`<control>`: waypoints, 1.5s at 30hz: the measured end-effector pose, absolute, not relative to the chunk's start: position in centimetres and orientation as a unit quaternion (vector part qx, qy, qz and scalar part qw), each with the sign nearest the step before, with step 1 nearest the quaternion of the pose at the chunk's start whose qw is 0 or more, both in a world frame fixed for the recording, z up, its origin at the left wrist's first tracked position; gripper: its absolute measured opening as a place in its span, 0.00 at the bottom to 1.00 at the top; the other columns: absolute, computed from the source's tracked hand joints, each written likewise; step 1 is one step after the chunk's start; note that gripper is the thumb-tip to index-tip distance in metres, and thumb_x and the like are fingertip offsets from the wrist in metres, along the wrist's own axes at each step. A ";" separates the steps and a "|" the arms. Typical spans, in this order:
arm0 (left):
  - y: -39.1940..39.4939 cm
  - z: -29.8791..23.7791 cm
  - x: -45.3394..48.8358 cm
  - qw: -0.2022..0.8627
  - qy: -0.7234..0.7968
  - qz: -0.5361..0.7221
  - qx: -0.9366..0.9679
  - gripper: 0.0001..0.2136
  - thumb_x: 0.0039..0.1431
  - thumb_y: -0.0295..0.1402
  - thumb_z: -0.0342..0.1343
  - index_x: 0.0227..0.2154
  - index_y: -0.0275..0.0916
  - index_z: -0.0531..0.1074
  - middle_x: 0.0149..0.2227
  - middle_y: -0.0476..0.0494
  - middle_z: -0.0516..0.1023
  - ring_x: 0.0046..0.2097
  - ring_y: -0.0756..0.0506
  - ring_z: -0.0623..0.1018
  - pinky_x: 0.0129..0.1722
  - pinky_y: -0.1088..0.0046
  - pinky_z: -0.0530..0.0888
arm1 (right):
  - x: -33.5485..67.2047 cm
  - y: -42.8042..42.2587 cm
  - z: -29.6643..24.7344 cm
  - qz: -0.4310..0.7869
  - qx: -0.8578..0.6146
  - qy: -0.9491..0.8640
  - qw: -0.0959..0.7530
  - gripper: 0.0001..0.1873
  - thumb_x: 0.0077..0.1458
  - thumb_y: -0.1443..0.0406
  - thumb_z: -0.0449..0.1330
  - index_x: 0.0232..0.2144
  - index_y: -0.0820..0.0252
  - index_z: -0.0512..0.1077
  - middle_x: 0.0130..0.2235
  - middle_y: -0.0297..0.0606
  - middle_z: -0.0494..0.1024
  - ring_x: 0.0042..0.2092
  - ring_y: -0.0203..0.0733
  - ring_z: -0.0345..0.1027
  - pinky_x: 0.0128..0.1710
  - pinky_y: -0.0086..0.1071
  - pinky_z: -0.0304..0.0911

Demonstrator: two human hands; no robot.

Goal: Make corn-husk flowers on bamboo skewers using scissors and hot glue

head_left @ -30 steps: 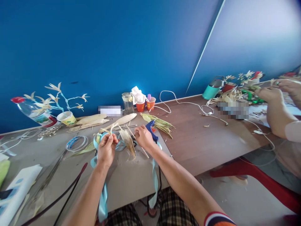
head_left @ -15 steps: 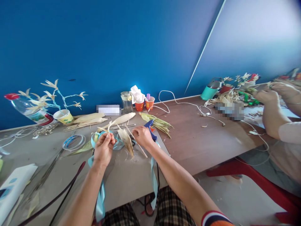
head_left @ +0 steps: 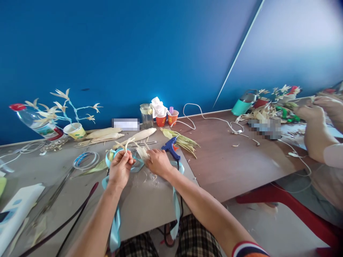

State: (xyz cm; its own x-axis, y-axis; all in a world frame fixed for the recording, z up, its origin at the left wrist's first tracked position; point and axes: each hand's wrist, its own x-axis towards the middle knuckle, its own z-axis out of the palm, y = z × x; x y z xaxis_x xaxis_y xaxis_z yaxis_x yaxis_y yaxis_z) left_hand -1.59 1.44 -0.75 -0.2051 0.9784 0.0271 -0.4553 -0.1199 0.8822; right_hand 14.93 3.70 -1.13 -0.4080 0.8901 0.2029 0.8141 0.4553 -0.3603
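My left hand [head_left: 121, 170] is closed, thumb against fingers, on a pale corn husk strip [head_left: 128, 143] that sticks up and curls above the fingertips. To its right, my right hand [head_left: 160, 163] is closed on pale corn husk pieces [head_left: 143, 151]; its fingertips are partly hidden. A blue glue gun [head_left: 171, 148] lies just beyond the right hand. Light blue ribbon [head_left: 115, 228] loops behind the left hand and hangs over the table's front edge. Husk scraps [head_left: 154, 177] lie between my forearms.
Whole husks [head_left: 143, 134] and a greenish husk bundle [head_left: 184, 142] lie at the back. Left stand a cup [head_left: 76, 132] of husk flowers and a tilted bottle [head_left: 44, 128]. A white cable [head_left: 214, 117] runs right, where another person's hands [head_left: 308, 110] work. A power strip [head_left: 20, 203] lies front left.
My right hand has shifted slightly left and onto the husk pieces, which have moved up and away from where they lay. The thin stick beside them no longer shows. The left hand keeps its grip.
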 end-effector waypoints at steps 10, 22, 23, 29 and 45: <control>1.6 -0.6 -1.2 0.504 0.428 0.671 0.335 0.12 0.40 0.31 0.67 0.28 0.36 0.72 0.30 0.50 0.72 0.24 0.56 0.67 0.26 0.77 0.68 | 14.4 3.3 -1.9 0.065 -0.516 -0.835 0.181 0.14 0.53 0.65 0.54 0.43 0.62 0.67 0.41 0.47 0.74 0.42 0.49 0.67 0.42 0.39 0.53; 2.3 -1.2 -2.9 0.484 0.417 0.719 0.273 0.11 0.41 0.32 0.69 0.26 0.36 0.73 0.25 0.53 0.70 0.20 0.59 0.61 0.20 0.81 0.60 | 15.0 3.8 -1.0 0.264 -0.453 -0.778 0.347 0.06 0.49 0.72 0.50 0.25 0.59 0.66 0.25 0.32 0.69 0.26 0.35 0.58 0.29 0.28 0.49; 2.3 -1.1 -2.9 0.481 0.422 0.720 0.268 0.12 0.41 0.33 0.69 0.27 0.36 0.73 0.24 0.53 0.70 0.20 0.59 0.61 0.20 0.81 0.60 | 15.0 3.7 -1.0 0.251 -0.443 -0.792 0.337 0.06 0.49 0.72 0.51 0.25 0.59 0.66 0.26 0.32 0.70 0.27 0.35 0.58 0.30 0.28 0.49; 2.0 -0.5 -2.8 0.462 0.444 0.721 0.263 0.15 0.40 0.39 0.69 0.26 0.36 0.73 0.23 0.55 0.69 0.20 0.59 0.61 0.21 0.82 0.62 | 15.1 3.3 -0.7 0.192 -0.401 -0.855 0.269 0.08 0.49 0.72 0.49 0.23 0.60 0.67 0.26 0.34 0.73 0.28 0.35 0.59 0.34 0.29 0.46; 2.4 -0.2 -4.1 0.398 0.418 0.793 0.197 0.14 0.38 0.29 0.67 0.25 0.36 0.66 0.20 0.58 0.70 0.17 0.59 0.60 0.19 0.81 0.57 | 18.0 7.3 -2.0 0.348 -0.515 -0.664 0.415 0.18 0.53 0.62 0.53 0.43 0.65 0.73 0.28 0.35 0.75 0.30 0.38 0.65 0.34 0.30 0.60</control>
